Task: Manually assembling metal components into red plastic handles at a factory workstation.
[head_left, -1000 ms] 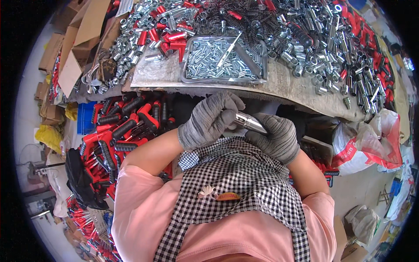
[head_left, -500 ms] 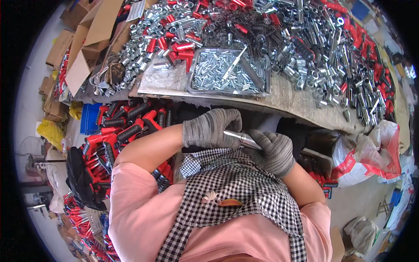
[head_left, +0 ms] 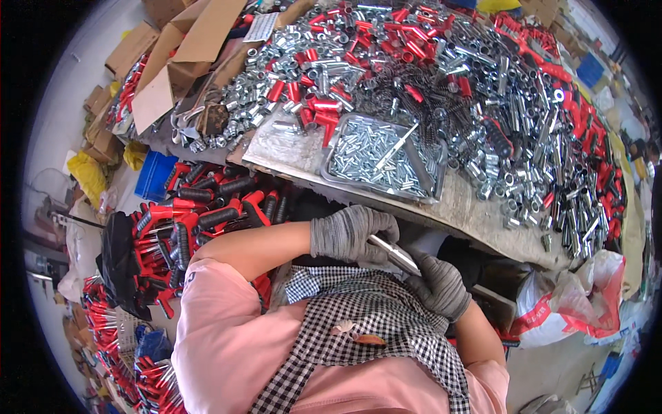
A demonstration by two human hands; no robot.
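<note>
Both my hands wear grey knitted gloves and meet in front of my checked apron (head_left: pixel 372 303), just below the table's front edge. A shiny metal tube (head_left: pixel 394 254) slants between them. My left hand (head_left: pixel 355 233) closes round its upper left end, and my right hand (head_left: pixel 440 286) wraps the lower right end. The fingers hide both ends of the tube. Beyond my hands, a clear tray (head_left: pixel 327 176) on the table holds many small silver pins, with a long tool (head_left: pixel 418 164) lying across them.
Loose silver sleeves, red parts and dark springs (head_left: pixel 441 103) are heaped over the table (head_left: pixel 476 224). Below its left side lie red and black handled tools (head_left: pixel 207 207) near a blue bin (head_left: pixel 156 175). An open cardboard box (head_left: pixel 186 65) stands back left; a white and red sack (head_left: pixel 572 300) hangs at right.
The view has tilted and shifted, so the table and tray appear lower and turned. My hands still hold the metal tube, which now slants more steeply.
</note>
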